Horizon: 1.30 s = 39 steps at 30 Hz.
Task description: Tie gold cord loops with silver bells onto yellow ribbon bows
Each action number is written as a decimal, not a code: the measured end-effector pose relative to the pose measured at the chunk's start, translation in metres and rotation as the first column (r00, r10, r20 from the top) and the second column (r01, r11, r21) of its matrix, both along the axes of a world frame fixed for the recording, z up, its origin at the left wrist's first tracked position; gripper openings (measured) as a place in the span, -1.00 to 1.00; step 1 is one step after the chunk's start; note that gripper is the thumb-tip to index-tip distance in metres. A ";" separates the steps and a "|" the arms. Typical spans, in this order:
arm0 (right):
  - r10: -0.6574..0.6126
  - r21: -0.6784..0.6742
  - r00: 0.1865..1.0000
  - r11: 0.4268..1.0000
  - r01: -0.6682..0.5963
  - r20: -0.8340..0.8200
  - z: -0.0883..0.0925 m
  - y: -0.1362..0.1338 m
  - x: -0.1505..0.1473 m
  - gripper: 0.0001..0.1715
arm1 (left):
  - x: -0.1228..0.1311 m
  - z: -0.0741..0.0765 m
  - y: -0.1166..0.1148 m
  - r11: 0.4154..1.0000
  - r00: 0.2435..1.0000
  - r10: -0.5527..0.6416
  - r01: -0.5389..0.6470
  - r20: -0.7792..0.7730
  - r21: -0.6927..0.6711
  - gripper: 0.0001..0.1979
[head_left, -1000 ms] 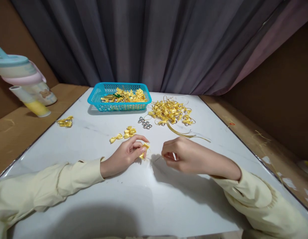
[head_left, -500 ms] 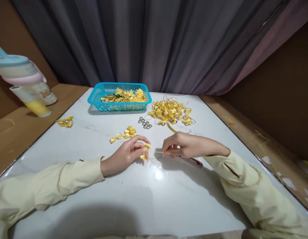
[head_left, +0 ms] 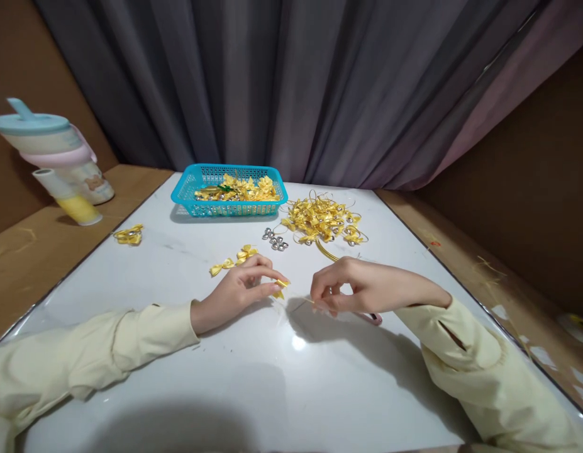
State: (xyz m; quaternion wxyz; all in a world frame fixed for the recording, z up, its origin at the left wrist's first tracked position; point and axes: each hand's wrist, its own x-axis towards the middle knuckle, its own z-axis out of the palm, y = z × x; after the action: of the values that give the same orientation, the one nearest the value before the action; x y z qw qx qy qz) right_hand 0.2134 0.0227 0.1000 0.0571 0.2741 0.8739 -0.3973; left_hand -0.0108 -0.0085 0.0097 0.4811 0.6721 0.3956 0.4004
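Your left hand (head_left: 237,292) holds a yellow ribbon bow (head_left: 281,287) pinched between thumb and fingertips, over the counter (head_left: 291,390) on the side facing your other hand. Your right hand (head_left: 360,288), just across a narrow gap, has its thumb and forefinger closed on a thin golden strand (head_left: 309,300); whether the strand meets the bow cannot be told. A pink-edged object (head_left: 377,319) shows beneath your right palm, its greater part hidden; whether you grip it cannot be told. Just beyond your left hand lie loose yellow bows (head_left: 222,268); farther out, beyond the gap between your hands, sits a cluster of silver beads (head_left: 275,239). Beyond your right hand lie golden cords (head_left: 326,250), partly covered by it, and behind these a heap of bows with looped cords (head_left: 319,220). Beyond the beads and to their left stands a blue basket (head_left: 229,208) containing more yellow pieces.
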 end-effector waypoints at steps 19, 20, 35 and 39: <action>0.021 0.152 0.997 0.988 -0.033 0.076 -0.007 -0.049 -0.024 -0.76 | 0.000 0.000 0.000 0.898 0.901 -0.043 0.225 0.431 -0.379 -0.83; -0.007 0.140 0.998 0.990 -0.002 0.058 -0.007 -0.044 -0.021 -0.77 | 0.000 -0.001 0.000 0.898 0.897 -0.056 0.238 0.439 -0.371 -0.84; -0.527 -0.522 0.768 0.798 0.301 -0.363 -0.070 -0.022 -0.036 -0.45 | 0.000 -0.005 -0.001 0.853 0.875 -0.074 0.304 0.478 -0.424 -0.81; -0.529 -0.489 0.795 0.799 0.349 -0.296 -0.070 -0.019 -0.029 -0.43 | 0.001 -0.006 -0.001 0.889 0.932 -0.083 0.230 0.354 -0.397 -0.81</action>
State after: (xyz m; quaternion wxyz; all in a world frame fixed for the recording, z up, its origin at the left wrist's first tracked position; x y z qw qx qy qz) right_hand 0.1841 0.0038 0.0295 -0.1715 0.3638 0.6712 -0.6227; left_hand -0.0097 -0.0093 0.0036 0.7076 0.5029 0.3328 0.3682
